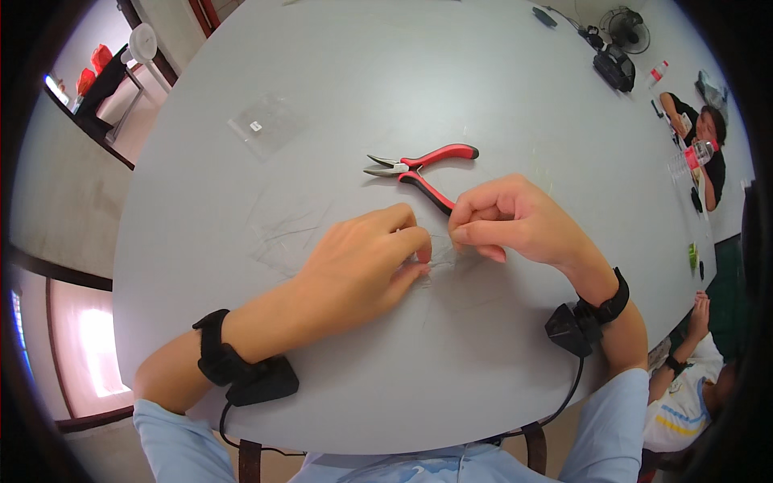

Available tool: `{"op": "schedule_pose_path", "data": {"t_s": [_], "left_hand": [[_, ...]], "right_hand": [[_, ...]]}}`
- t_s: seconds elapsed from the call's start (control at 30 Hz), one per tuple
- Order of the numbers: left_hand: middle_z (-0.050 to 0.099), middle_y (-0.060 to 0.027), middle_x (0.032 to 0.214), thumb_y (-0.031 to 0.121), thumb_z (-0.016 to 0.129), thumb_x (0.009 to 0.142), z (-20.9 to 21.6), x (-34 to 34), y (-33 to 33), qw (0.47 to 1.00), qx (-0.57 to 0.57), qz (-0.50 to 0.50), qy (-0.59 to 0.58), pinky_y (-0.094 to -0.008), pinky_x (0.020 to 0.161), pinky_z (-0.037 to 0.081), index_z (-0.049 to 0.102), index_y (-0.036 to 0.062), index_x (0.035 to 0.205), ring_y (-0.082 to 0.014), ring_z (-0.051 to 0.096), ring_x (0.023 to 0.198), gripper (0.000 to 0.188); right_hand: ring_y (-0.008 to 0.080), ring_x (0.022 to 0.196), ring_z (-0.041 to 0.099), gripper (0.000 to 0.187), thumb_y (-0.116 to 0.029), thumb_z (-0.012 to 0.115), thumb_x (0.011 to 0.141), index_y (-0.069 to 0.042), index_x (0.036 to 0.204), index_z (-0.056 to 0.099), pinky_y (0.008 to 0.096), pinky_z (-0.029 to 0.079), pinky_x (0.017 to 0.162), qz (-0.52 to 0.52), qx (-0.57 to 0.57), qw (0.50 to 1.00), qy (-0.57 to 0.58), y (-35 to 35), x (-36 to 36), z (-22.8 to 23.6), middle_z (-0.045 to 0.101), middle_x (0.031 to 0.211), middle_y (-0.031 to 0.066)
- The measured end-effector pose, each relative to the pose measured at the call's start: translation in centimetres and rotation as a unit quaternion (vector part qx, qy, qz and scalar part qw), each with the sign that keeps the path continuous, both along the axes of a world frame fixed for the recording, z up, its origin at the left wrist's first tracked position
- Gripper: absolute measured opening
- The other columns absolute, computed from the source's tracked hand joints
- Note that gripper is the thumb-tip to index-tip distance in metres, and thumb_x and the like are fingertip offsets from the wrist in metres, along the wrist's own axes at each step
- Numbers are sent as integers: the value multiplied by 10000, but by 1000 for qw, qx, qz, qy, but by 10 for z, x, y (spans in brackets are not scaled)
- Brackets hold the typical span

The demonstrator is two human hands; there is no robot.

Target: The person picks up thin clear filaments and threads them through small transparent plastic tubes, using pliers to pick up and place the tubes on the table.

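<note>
Over the table (pixel 338 80), my left hand (pixel 362 253) has its fingers bent toward the thumb. My right hand (pixel 519 221) faces it across a small gap, with thumb and index finger pinched together. Faint, thin, thread-like strands (pixel 440 256) show between the two sets of fingertips, too fine to name. Long-nose pliers (pixel 411 169) with red and black handles lie just beyond my hands, jaws parted and pointing left; one handle's end reaches my right fingers. More fine, hair-like strands (pixel 290 233) lie on the table left of my left hand.
A clear plastic bag (pixel 264 127) with a small white label lies farther left. Far right are a black bag (pixel 614 68), a fan (pixel 626 30) and bottles (pixel 692 157). Two people (pixel 708 173) sit along the right side. Black wrist straps (pixel 213 346) with cables sit on my forearms.
</note>
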State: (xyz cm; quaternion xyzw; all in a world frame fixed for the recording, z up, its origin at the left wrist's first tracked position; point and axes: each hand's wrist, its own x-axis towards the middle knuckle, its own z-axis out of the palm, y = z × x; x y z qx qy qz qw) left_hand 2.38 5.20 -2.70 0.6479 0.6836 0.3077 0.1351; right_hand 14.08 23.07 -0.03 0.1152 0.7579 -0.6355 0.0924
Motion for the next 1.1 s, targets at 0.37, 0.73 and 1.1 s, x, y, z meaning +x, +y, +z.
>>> {"op": "schedule_pose_path", "data": {"t_s": [0.37,0.73,1.1], "left_hand": [[557,-69,807,73,635,752,3,0,-4,997,-10,36,-60,-342,566,431,588,51,814,-252,549,646,81],[591,-19,710,19,636,772,16,-4,-17,982,-20,125,-144,-212,510,366,610,9,798,-75,468,571,38],[608,12,741,79,625,807,22,-10,-31,965,-4,191,-181,-182,541,352,621,29,802,-38,506,622,51]], "right_hand": [[61,500,492,87,-38,549,804,15,767,608,183,332,442,-13,-21,1000,15,-1,2,0,577,655,23],[54,579,503,86,-36,544,814,19,804,609,189,381,516,-46,18,997,67,-8,2,-12,581,687,18],[43,552,486,95,-57,554,835,9,816,620,185,335,489,-64,61,992,85,-17,2,-17,544,631,0]]}}
